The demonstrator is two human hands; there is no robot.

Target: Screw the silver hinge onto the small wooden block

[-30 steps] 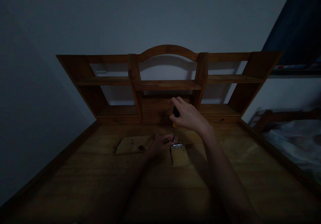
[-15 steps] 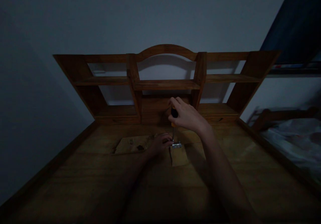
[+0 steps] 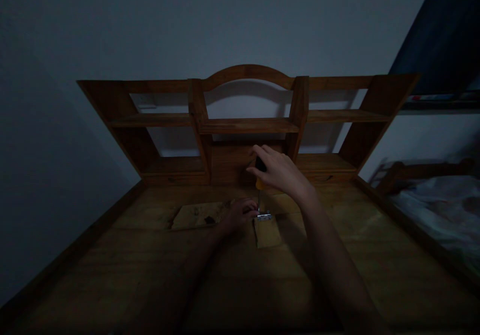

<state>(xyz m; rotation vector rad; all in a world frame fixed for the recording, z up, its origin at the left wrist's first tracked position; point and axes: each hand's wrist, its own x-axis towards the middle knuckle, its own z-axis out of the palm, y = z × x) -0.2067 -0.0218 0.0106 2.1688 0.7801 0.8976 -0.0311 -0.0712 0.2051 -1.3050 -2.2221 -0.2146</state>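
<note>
On the dim wooden desk (image 3: pixel 112 265), a small block of wood (image 3: pixel 267 233) lies nearest, with a shiny metal hinge (image 3: pixel 264 217) at its far edge. The left hand (image 3: pixel 240 214) rests curled just beside the hinge, fingertips at the metal, while the right hand (image 3: pixel 278 171) is closed around the black-and-yellow handle of a screwdriver (image 3: pixel 259 180) standing upright with its tip down on the hinge. A flat wooden panel (image 3: pixel 197 216) lies to the left, and the shelved hutch (image 3: pixel 247 125) rises against the wall beyond.

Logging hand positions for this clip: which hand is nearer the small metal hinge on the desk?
Left. The left hand rests on the desk right beside the metal hinge, fingers at its edge. The right hand is above it, gripping the screwdriver handle.
</note>
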